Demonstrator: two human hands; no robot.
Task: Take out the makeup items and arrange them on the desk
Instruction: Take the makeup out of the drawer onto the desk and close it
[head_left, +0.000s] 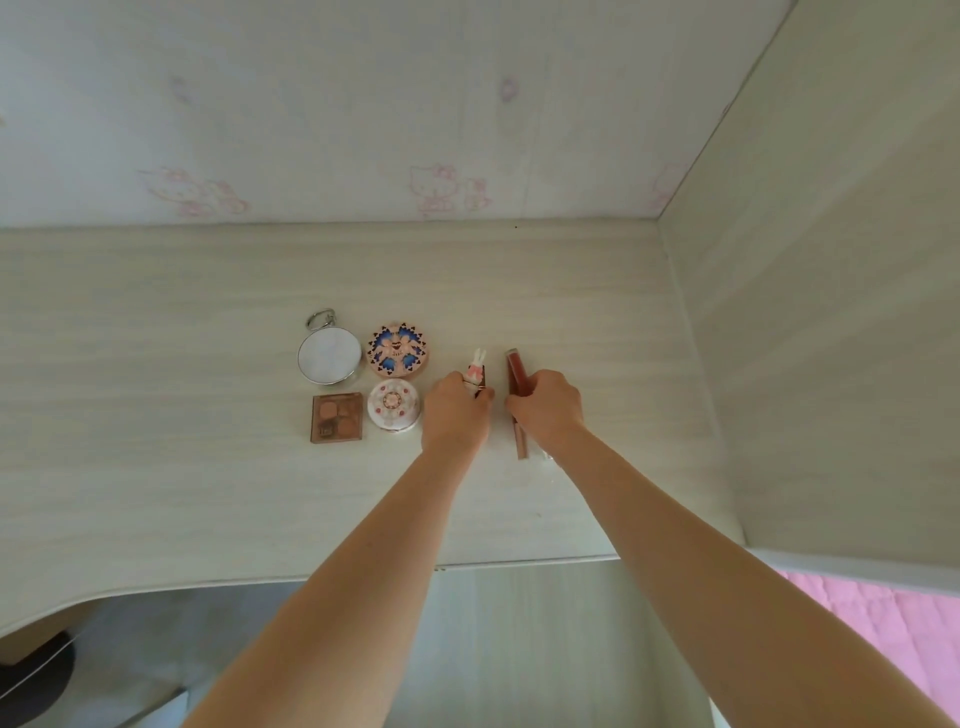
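On the pale wooden desk (156, 415) several makeup items lie in a group. A round silver mirror with a ring (329, 358) sits beside a pink compact with a blue pattern (398, 349). Below them are a brown eyeshadow palette (336, 418) and a white round compact (394, 406). My left hand (456, 415) grips a small lipstick with a white rabbit top (477, 365). Just to its right, my right hand (548, 410) holds a long red-brown lip gloss tube (515, 371) lying lengthwise on the desk; its lower end (521, 444) shows below my hand.
A wall with pink cartoon wallpaper (436, 187) closes the back and a side panel (831, 312) closes the right. The desk's front edge (311, 579) curves at the left. Pink bedding (893, 634) shows at the lower right, a dark object (36, 675) at lower left.
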